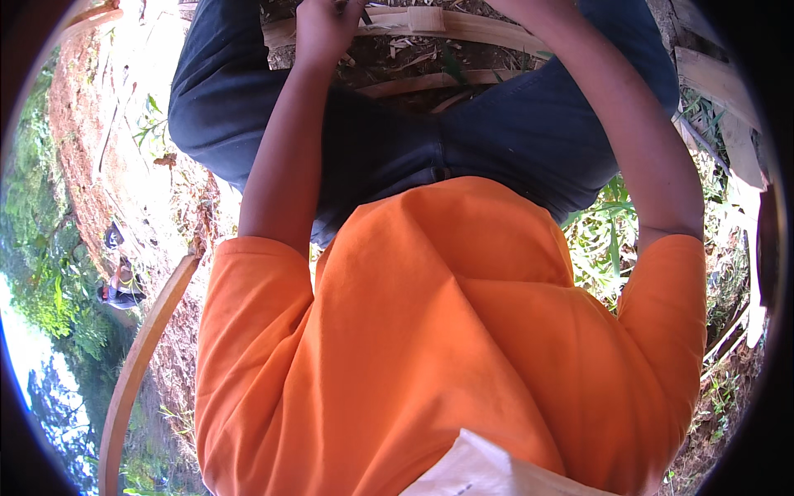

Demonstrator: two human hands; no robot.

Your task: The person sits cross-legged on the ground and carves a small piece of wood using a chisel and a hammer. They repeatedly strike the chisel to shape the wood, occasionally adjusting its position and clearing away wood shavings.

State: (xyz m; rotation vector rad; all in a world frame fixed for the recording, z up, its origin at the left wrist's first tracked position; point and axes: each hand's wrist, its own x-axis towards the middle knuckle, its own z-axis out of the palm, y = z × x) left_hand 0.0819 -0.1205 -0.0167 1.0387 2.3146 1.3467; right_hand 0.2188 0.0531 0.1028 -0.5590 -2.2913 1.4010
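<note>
My left hand [321, 33] is at the top edge, above my bent left knee. Its fingers are curled around something dark and thin, mostly cut off by the frame, so I cannot make out what it is. My right hand [529, 7] reaches the top edge too; only the wrist end shows and its fingers are out of the picture. Between the hands lies a pale wooden strip [488, 31], with a small flat wooden piece [426, 18] across it. A second wooden strip [438, 82] lies closer to my lap, among wood shavings on dark soil.
My legs in dark trousers [240, 99] are spread to either side of the strips. Boards [718, 87] lie at the right, beside grass. A long wooden bar [136, 372] stands at the left. Farther off there, a person [121, 295] is near an earth slope.
</note>
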